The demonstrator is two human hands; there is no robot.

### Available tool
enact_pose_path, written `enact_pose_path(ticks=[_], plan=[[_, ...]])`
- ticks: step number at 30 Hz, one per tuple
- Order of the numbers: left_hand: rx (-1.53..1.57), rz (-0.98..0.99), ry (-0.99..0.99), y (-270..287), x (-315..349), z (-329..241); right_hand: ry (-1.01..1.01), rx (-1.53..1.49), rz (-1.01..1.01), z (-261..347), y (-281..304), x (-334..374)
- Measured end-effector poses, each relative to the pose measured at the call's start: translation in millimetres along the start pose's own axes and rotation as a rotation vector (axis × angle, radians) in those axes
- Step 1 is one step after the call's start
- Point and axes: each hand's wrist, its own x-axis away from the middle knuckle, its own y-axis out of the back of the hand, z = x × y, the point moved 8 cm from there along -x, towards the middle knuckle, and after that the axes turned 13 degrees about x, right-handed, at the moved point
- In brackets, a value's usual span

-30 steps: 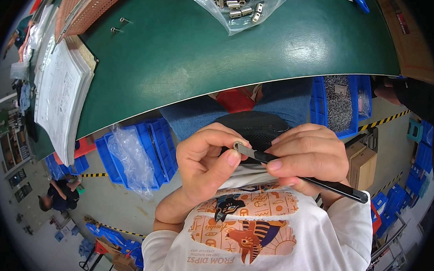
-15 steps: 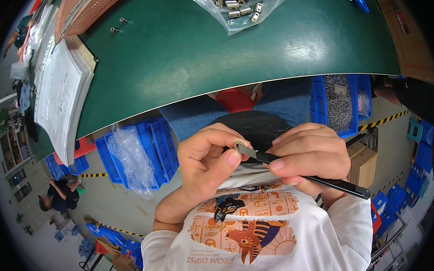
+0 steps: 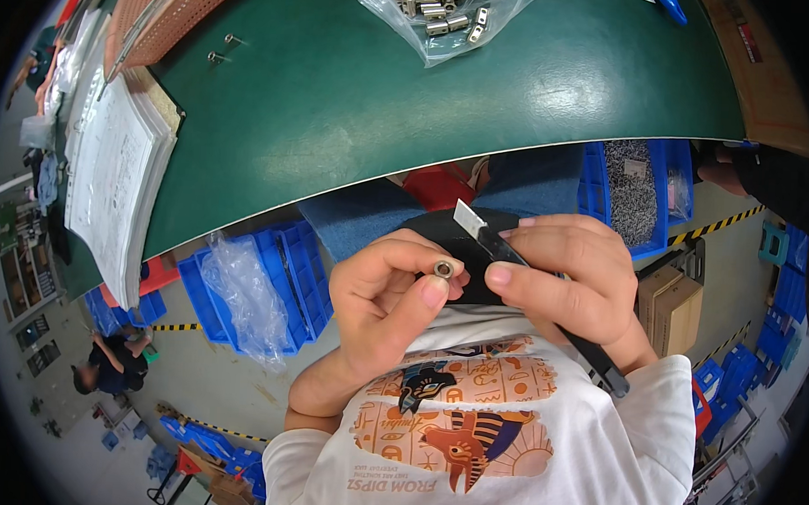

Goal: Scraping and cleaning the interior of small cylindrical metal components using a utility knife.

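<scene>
My left hand (image 3: 375, 296) pinches a small silver metal sleeve (image 3: 443, 269) between thumb and fingertips, its round open end facing up. My right hand (image 3: 571, 273) is closed around a black utility knife (image 3: 591, 355). The knife's bare blade (image 3: 468, 220) points up and left, apart from the sleeve. Both hands are over my lap, short of the table's near edge. On the green table (image 3: 357, 97), a clear plastic bag (image 3: 429, 51) holds several similar metal sleeves (image 3: 458, 22). Two small metal parts (image 3: 233, 38) lie farther left.
A stack of papers (image 3: 114, 177) and a pinkish perforated basket (image 3: 167, 12) stand on the table's left. Below the edge, blue bins (image 3: 268, 287) flank my legs, one draped with clear plastic. Another blue bin (image 3: 592, 188) and cardboard boxes (image 3: 677, 314) are on the right.
The blade has come away from the metal sleeve and swung upward, as my right hand turned the knife steeper. My left hand keeps hold of the sleeve, nearly still.
</scene>
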Motion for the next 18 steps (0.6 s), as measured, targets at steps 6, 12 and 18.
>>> enact_pose_path(ticks=[6,12,18], plan=[[-0.03,-0.012,-0.007,3,1,2,-0.244,-0.382,0.006,-4,-2,-1],[-0.077,0.002,-0.029,2,2,2,-0.042,-0.222,-0.066,13,-5,-3],[-0.052,-0.001,-0.013,3,2,3,-0.019,-0.152,-0.077,15,-4,-1]])
